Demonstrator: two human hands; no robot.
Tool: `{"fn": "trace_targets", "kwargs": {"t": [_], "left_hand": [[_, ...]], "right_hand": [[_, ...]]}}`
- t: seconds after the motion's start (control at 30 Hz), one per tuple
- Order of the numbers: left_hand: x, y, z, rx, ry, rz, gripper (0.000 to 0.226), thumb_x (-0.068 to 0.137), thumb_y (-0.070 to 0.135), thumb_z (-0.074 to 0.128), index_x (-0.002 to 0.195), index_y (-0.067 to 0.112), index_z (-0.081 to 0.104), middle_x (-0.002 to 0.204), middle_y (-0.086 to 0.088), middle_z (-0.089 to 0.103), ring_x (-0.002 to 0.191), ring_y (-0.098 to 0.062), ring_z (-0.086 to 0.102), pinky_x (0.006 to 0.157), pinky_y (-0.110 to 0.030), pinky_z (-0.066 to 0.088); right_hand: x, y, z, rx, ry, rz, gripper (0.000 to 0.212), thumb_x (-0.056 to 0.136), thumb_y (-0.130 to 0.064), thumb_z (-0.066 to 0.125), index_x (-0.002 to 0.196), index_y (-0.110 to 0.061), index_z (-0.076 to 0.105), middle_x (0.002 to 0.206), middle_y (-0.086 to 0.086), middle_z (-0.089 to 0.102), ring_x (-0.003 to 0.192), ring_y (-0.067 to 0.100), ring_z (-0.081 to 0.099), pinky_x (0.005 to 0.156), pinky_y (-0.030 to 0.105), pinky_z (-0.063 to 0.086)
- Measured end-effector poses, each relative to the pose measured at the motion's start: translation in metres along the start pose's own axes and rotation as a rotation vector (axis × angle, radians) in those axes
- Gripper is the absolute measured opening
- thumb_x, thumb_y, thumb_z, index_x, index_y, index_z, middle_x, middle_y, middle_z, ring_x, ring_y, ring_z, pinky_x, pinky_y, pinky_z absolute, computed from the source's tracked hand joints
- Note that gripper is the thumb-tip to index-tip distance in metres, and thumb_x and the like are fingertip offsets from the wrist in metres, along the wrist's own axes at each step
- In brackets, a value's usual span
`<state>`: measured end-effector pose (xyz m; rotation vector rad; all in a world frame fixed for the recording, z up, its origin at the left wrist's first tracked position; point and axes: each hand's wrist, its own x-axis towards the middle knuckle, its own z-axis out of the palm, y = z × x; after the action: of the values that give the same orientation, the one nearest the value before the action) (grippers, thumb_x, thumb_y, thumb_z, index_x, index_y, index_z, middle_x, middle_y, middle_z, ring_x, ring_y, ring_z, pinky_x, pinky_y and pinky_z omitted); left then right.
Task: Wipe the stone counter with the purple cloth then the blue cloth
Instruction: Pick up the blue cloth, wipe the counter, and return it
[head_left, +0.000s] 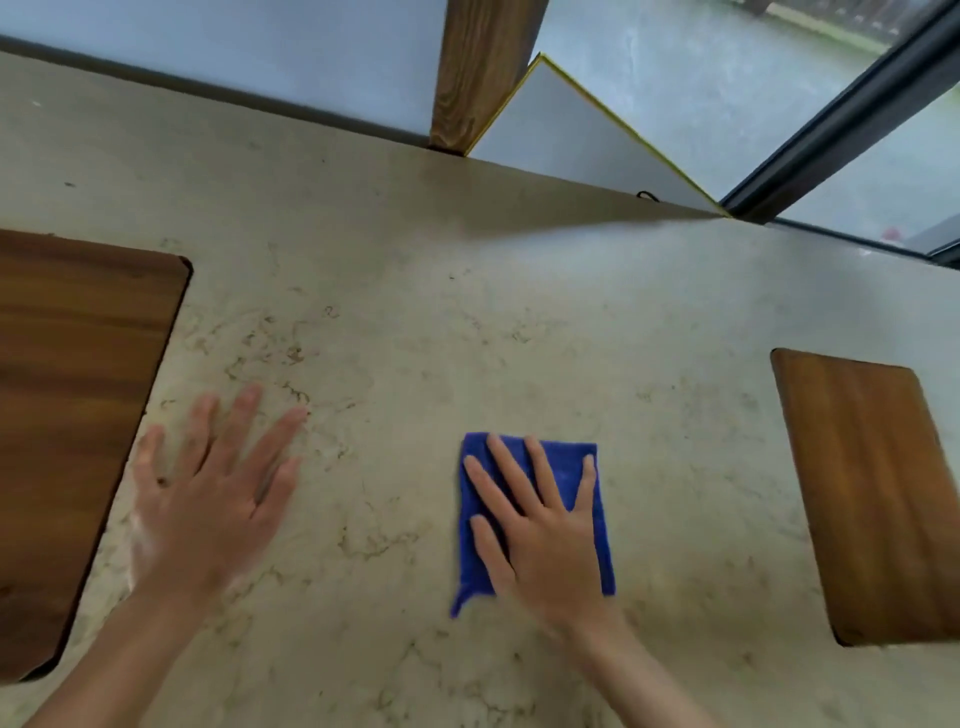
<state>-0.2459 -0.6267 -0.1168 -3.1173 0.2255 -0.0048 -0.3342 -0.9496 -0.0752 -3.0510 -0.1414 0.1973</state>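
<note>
Two hands rest on the stone worktop (467, 322): the right hand (540, 525) lies flat, fingers (537, 467) spread open, pressing a folded blue cloth (587, 519) against the stone near the front centre, while the left hand (208, 493) lies open and empty just beside a dark wooden board (78, 415). The cloth looks soft, light and limp, likely to bunch or slide, so a broad palm press should serve better than a pinch at its loose lower-left corner. No purple cloth is visible; a lighter wooden board (872, 493) lies well apart at right.
</note>
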Motion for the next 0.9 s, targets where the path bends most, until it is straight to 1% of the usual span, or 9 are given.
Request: {"fn": "trace_targets", "kwargs": {"t": [0.13, 0.23, 0.33, 0.4, 0.47, 0.57, 0.7, 0.8, 0.9], "left_hand": [[0.000, -0.001, 0.000, -0.008, -0.029, -0.018, 0.054, 0.099, 0.061, 0.019, 0.152, 0.059, 0.012, 0.170, 0.021, 0.001, 0.154, -0.002, -0.015, 0.124, -0.044, -0.008], [0.000, -0.003, 0.004, -0.015, -0.036, -0.021, 0.054, 0.099, 0.061, 0.017, 0.153, 0.058, 0.013, 0.170, 0.020, 0.003, 0.155, -0.004, -0.012, 0.124, -0.045, -0.007], [0.000, -0.005, 0.013, -0.038, -0.035, -0.027, 0.056, 0.097, 0.062, 0.018, 0.153, 0.058, 0.016, 0.171, 0.019, 0.005, 0.157, -0.009, -0.003, 0.123, -0.054, 0.006], [0.000, -0.007, 0.018, -0.035, -0.031, -0.021, 0.058, 0.095, 0.062, 0.020, 0.153, 0.057, 0.017, 0.171, 0.017, 0.007, 0.158, -0.015, 0.004, 0.124, -0.057, 0.009], [0.002, -0.009, 0.023, -0.010, -0.029, 0.013, 0.059, 0.094, 0.062, 0.022, 0.153, 0.056, 0.019, 0.171, 0.014, 0.010, 0.159, -0.019, 0.008, 0.125, -0.059, 0.007], [0.002, -0.013, 0.026, -0.027, -0.010, 0.047, 0.061, 0.093, 0.060, 0.026, 0.153, 0.054, 0.023, 0.171, 0.012, 0.013, 0.159, -0.022, 0.008, 0.123, -0.063, 0.009], [0.003, -0.009, 0.019, -0.126, -0.006, 0.046, 0.060, 0.094, 0.060, 0.025, 0.153, 0.054, 0.022, 0.171, 0.013, 0.011, 0.158, -0.018, 0.001, 0.120, -0.067, 0.016], [0.005, -0.002, 0.005, -0.168, -0.035, 0.020, 0.057, 0.096, 0.061, 0.023, 0.153, 0.056, 0.019, 0.171, 0.015, 0.010, 0.158, -0.017, 0.003, 0.121, -0.065, 0.014], [0.003, 0.005, -0.011, -0.116, -0.086, -0.008, 0.056, 0.097, 0.061, 0.019, 0.153, 0.057, 0.016, 0.171, 0.015, 0.009, 0.157, -0.023, 0.014, 0.122, -0.059, 0.009]], "right_hand": [[-0.122, 0.004, 0.014, -0.125, -0.088, -0.025, 0.061, 0.094, -0.061, 0.039, 0.152, -0.052, 0.024, 0.167, -0.017, 0.020, 0.156, 0.021, 0.011, 0.109, 0.077, 0.019], [-0.138, 0.026, 0.003, -0.133, -0.159, -0.017, 0.056, 0.094, -0.064, 0.035, 0.149, -0.056, 0.028, 0.162, -0.018, 0.028, 0.156, 0.018, 0.010, 0.107, 0.074, 0.021], [-0.125, 0.040, 0.001, -0.087, -0.183, -0.032, 0.066, 0.087, -0.064, 0.049, 0.149, -0.057, 0.028, 0.165, -0.021, 0.020, 0.156, 0.015, 0.011, 0.108, 0.074, 0.023], [-0.091, 0.059, -0.004, -0.040, -0.122, -0.005, 0.067, 0.088, -0.060, 0.048, 0.151, -0.054, 0.025, 0.167, -0.018, 0.016, 0.155, 0.020, 0.019, 0.109, 0.076, 0.024], [-0.027, 0.090, -0.014, -0.020, -0.063, 0.043, 0.059, 0.097, -0.057, 0.035, 0.152, -0.053, 0.018, 0.167, -0.015, 0.018, 0.154, 0.022, 0.024, 0.113, 0.074, 0.020], [0.103, 0.137, -0.033, -0.039, -0.055, 0.122, 0.055, 0.100, -0.058, 0.022, 0.152, -0.057, 0.006, 0.168, -0.016, 0.016, 0.156, 0.018, 0.015, 0.120, 0.070, 0.009], [0.234, 0.159, -0.050, -0.027, -0.022, 0.140, 0.053, 0.100, -0.059, 0.017, 0.153, -0.053, 0.011, 0.168, -0.016, 0.015, 0.155, 0.020, 0.014, 0.119, 0.071, 0.003], [0.278, 0.157, -0.058, 0.012, 0.002, 0.156, 0.054, 0.099, -0.059, 0.017, 0.153, -0.052, 0.014, 0.167, -0.014, 0.018, 0.154, 0.021, 0.016, 0.118, 0.073, 0.003], [0.288, 0.155, -0.056, 0.042, 0.031, 0.181, 0.054, 0.099, -0.059, 0.015, 0.152, -0.052, 0.014, 0.167, -0.014, 0.019, 0.154, 0.018, 0.014, 0.118, 0.074, 0.000]]}}
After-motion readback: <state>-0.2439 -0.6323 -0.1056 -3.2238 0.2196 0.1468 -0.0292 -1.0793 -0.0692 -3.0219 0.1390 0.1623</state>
